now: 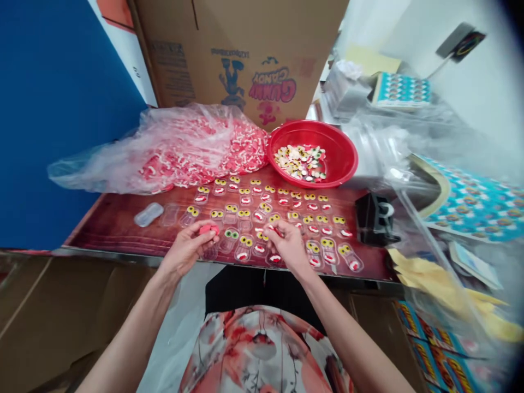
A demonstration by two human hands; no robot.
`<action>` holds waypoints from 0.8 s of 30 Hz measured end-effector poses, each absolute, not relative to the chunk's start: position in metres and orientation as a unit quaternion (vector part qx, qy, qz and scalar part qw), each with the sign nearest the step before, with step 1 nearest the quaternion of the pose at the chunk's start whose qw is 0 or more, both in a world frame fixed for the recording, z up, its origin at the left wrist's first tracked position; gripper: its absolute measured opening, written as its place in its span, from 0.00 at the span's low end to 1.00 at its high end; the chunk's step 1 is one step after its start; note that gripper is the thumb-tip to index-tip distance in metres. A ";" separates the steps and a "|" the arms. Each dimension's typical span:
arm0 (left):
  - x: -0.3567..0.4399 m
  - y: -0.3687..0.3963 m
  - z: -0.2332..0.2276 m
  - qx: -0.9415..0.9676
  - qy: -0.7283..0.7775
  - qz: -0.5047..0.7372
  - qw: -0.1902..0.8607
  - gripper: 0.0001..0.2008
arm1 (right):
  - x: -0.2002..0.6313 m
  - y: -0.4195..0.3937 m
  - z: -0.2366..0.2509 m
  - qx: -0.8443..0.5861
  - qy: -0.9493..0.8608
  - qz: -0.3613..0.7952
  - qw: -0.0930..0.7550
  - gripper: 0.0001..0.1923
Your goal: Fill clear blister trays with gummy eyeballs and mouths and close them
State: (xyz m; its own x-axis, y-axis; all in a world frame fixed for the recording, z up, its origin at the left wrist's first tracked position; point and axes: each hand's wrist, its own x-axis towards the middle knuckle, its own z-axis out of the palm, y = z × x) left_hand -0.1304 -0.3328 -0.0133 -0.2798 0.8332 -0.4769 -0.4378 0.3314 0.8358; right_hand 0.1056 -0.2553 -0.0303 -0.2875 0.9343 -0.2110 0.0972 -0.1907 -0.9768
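Observation:
Several red gummy candies (209,229) are pinched between the thumb and fingers of my left hand (186,248). My right hand (290,246) is closed on a red gummy piece (278,231), low over the rows near the table's front edge. Around both hands lie many small clear plastic trays (244,248). Most hold a pair of yellow gummy eyes (327,242) and red-and-white gummy lips (315,262). A tray beside my left hand has green eyes (231,234) and no lips visible. My right hand covers part of the trays beneath it.
Behind the rows, a clear bag (196,147) of red-and-white gummies lies beside a red basin (347,164) of gummy eyes. A cardboard box (241,33) stands behind. At right are a black tape dispenser (374,218) and plastic-wrapped printed cards (478,202). An empty tray (148,214) sits left.

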 end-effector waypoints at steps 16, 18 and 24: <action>-0.146 -0.374 -0.034 0.289 0.702 0.490 0.429 0.15 | 0.024 -0.300 -0.058 -0.418 -0.853 0.282 0.139 0.14; -0.147 -0.377 -0.036 0.315 0.721 0.459 0.413 0.15 | 0.024 -0.301 -0.059 -0.425 -0.854 0.275 0.120 0.13; -0.150 -0.383 -0.052 0.414 0.774 0.330 0.345 0.13 | 0.041 -0.286 -0.055 -0.461 -0.716 0.473 0.227 0.05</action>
